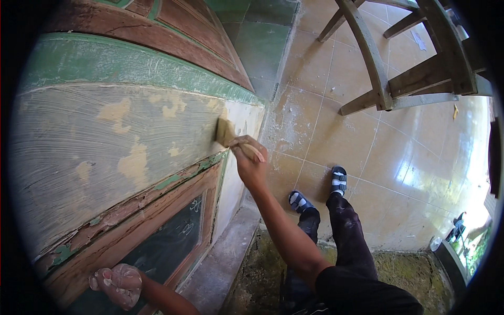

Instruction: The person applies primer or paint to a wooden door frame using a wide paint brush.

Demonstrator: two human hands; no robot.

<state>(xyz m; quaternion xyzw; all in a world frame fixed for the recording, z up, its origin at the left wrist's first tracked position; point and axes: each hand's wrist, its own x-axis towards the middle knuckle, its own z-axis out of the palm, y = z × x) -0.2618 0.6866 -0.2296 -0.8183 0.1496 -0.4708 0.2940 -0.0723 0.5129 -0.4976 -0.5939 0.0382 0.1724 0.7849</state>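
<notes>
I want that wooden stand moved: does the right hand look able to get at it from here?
Probably not: the right hand holds a brush against the wall, and the wooden stand is well apart from it, across tiled floor.

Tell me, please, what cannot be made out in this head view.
- Brush handle: head view, partly hidden by the right hand.
- Any contact behind the left hand: head view, hidden by that hand.
- Wooden furniture: head view, cut off by the upper edge.
</notes>
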